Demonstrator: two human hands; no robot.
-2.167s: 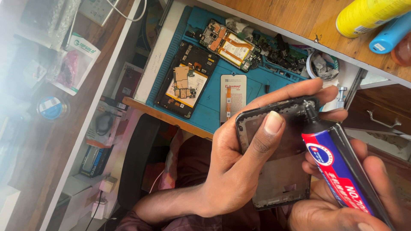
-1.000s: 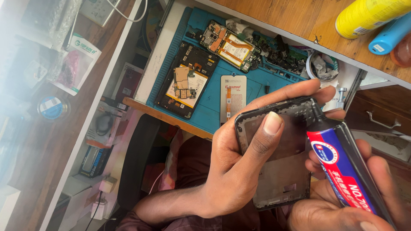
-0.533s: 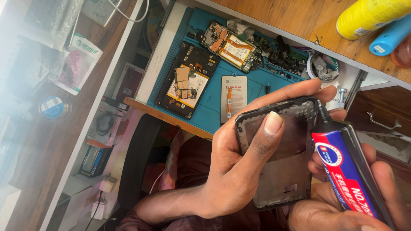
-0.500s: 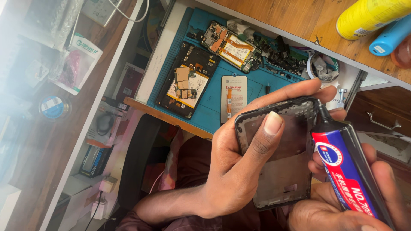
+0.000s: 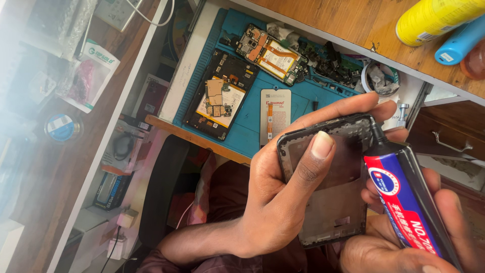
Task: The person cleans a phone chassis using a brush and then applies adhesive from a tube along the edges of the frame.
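Now, left hand [image 5: 273, 202] fingers clamping phone frame [image 5: 328, 187], right hand [image 5: 404, 242] fingers pinching glue tube [image 5: 404, 197]

Two hands: left hand [image 5: 283, 202], right hand [image 5: 404, 237]. One phone frame [image 5: 328, 177], one glue tube [image 5: 404, 202]. Far on one blue mat [image 5: 252, 131]: two opened phones [image 5: 220, 96] [image 5: 270, 53], one flat panel [image 5: 274, 114]. Far right: one yellow can [image 5: 434, 17], one blue tube [image 5: 459, 40]

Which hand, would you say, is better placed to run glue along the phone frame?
Right: the right hand holds the glue tube, nozzle at the phone frame's corner; the left hand grips the frame.
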